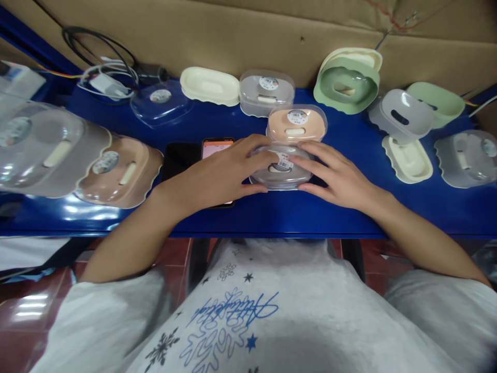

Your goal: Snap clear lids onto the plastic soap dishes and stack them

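Left hand (243, 165) and right hand (341, 176), spread wide, clasp the clear-lidded box (280, 180), twelve o'clock; seemingly closing it. Next needs even pressure.

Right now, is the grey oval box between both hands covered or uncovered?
Covered: a clear, labelled plastic cover lies over the grey box, whose slot shows through. How tightly, cannot tell.

Moderate, soft light | white glare: tabletop (73, 212), floor (31, 306) | slight overall blur | edges stretched
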